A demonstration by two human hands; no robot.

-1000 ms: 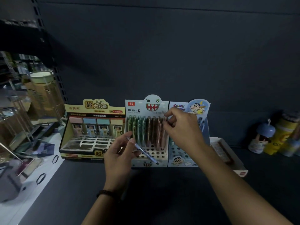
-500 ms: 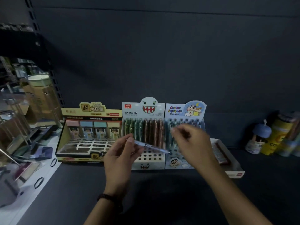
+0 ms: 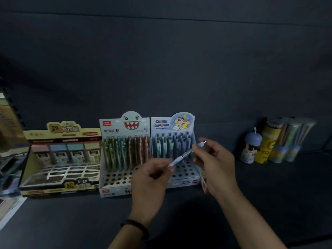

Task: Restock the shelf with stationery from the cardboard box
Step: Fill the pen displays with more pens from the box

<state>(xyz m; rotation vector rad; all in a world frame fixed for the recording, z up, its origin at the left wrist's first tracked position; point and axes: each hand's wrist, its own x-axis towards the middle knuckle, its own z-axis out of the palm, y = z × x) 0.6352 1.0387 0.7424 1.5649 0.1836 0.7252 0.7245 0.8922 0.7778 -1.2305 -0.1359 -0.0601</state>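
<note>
1. A monster-face pen display box (image 3: 132, 123) was seen standing on the dark shelf (image 3: 71, 221). Its rear rows were filled with green and brown pens, and open holes were seen in its front rows.
2. Touching its right side, a Crayon Shin-chan pen display box (image 3: 172, 123) was seen, stocked in its rear rows with blue and pale green pens.
3. Against the left side of the monster-face box, a yellow display box (image 3: 62, 130) was set. Four pastel packs were lined along its back, with a white divider grid in front of them.
4. A pen (image 3: 186, 154) with a pale blue grip was held in the air, to the right of the monster-face box and in front of the Shin-chan box. It was tilted, with its lower end toward the monster-face box and its button end raised up and away from it.
5. The pen's lower end was pinched between the thumb and fingers of the left hand (image 3: 150, 178), which overlapped the front right corner of the monster-face box. A dark bead bracelet (image 3: 136, 225) was worn on that wrist.
6. The pen's upper part was pinched by the fingertips of the right hand (image 3: 215, 164), farther right of the monster-face box.
7. Well to the right of the monster-face box, a small blue-capped bottle (image 3: 252, 146) and a yellow tube (image 3: 265, 148) were seen, both blurred.
</note>
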